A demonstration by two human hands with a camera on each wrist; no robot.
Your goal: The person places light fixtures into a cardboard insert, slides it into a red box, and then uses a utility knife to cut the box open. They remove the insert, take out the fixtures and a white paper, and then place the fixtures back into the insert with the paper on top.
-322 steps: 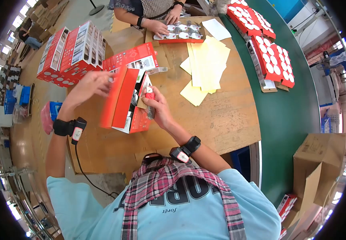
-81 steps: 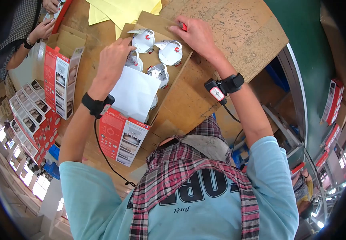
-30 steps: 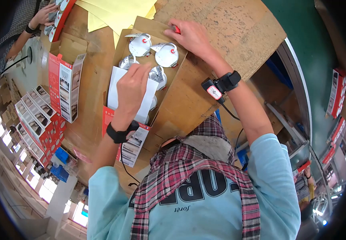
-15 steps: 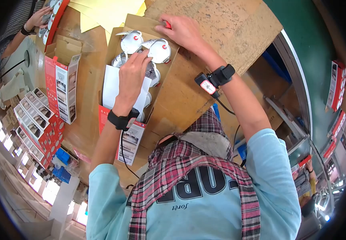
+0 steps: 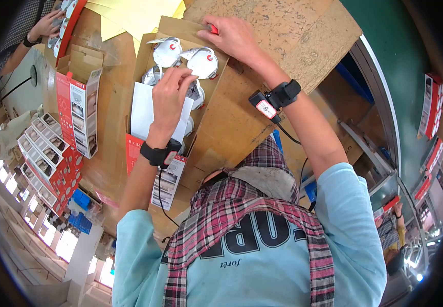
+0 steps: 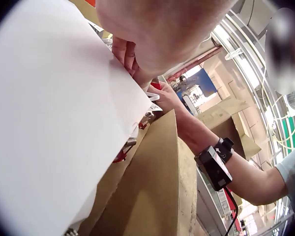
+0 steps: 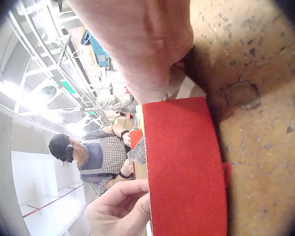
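An open cardboard box (image 5: 180,26) holds several white round fixtures, two of them (image 5: 202,63) (image 5: 167,53) near its far end. A white sheet (image 5: 142,110) covers part of its left side. The left hand (image 5: 168,100) is over the box with bent fingers, thumb and fingertips close together beside a fixture; whether they pinch anything is hidden. At the box's far right corner the right hand (image 5: 234,40) grips a small red thing (image 5: 213,29), its knuckles by the flap. The right wrist view shows the red box side (image 7: 184,167) and the left hand (image 7: 119,209) beside it.
Yellow sheets (image 5: 139,15) lie beyond the box. To the left stand an open red carton (image 5: 78,110) and a stack of red cartons (image 5: 47,153). Another person's hand (image 5: 46,25) is at a tray upper left. The table's edge (image 5: 380,94) runs along the right.
Compared with a second ago, the box and both hands appear slightly farther left in the head view. The left hand has moved from above the white sheet to the fixtures, then slightly back.
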